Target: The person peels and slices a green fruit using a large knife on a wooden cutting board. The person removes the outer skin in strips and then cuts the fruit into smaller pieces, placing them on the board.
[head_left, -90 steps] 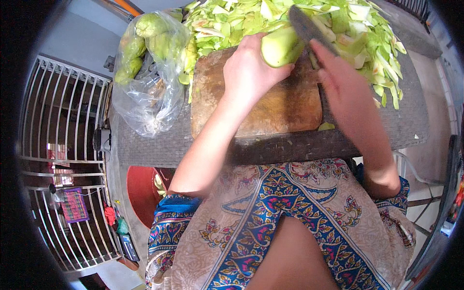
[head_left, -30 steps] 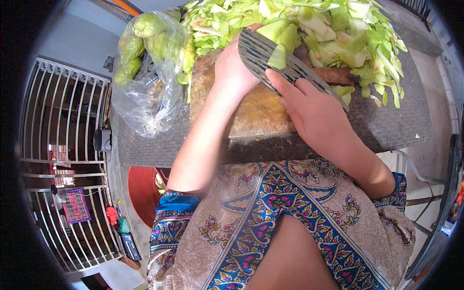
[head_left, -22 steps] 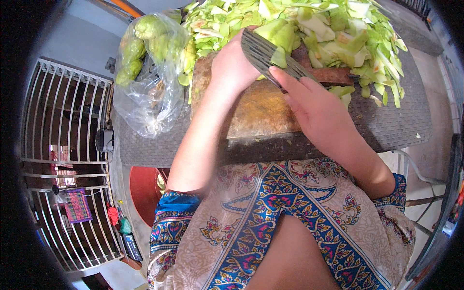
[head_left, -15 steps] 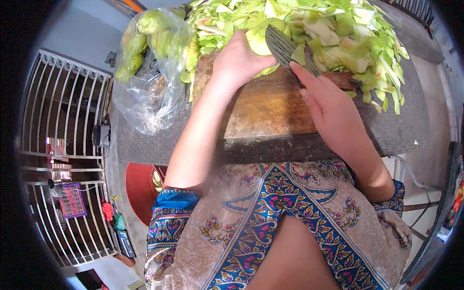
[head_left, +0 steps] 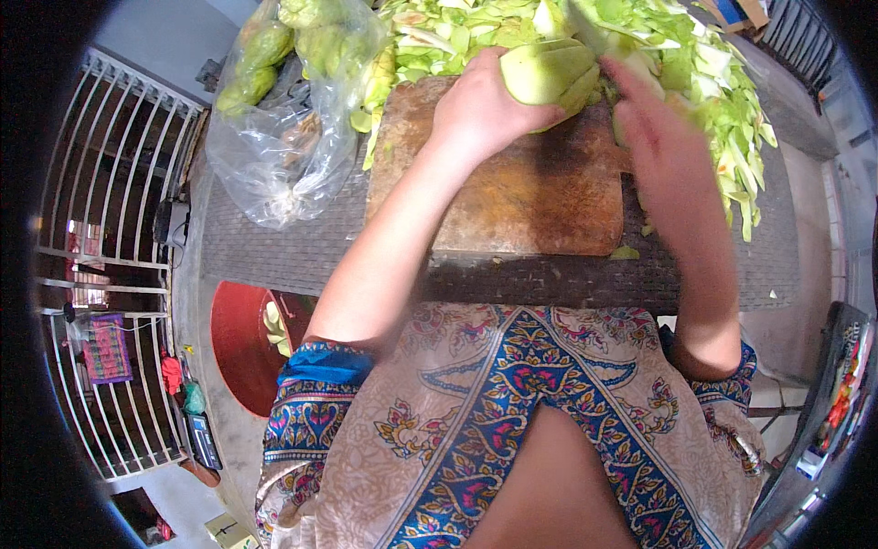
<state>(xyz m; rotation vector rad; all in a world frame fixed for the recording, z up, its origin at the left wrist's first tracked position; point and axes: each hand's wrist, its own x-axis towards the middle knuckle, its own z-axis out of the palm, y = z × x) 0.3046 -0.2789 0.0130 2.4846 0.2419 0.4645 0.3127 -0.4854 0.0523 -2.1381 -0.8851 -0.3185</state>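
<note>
My left hand [head_left: 476, 114] is closed around a pale green chayote [head_left: 549, 73], holding it above the far part of a worn wooden cutting board [head_left: 512, 215]. Just right of the chayote, my right hand [head_left: 663, 151] grips a knife, its blade [head_left: 585, 29] pointing up and away. Motion blurs this hand and the blade, and the handle is hidden in the fingers. Behind both hands spreads a big heap of thin green chayote slices [head_left: 439, 32], which spills down the right side.
A clear plastic bag [head_left: 283, 174] with several whole chayotes lies left of the board on a dark woven-textured table [head_left: 265, 247]. Below the table's left edge stands a red bucket [head_left: 242, 348] with pale pieces inside. White metal bars [head_left: 110, 183] line the far left.
The knife has come off the chayote's top and moved right and up with my right hand. My left hand has turned the chayote, so its grooved side now shows.
</note>
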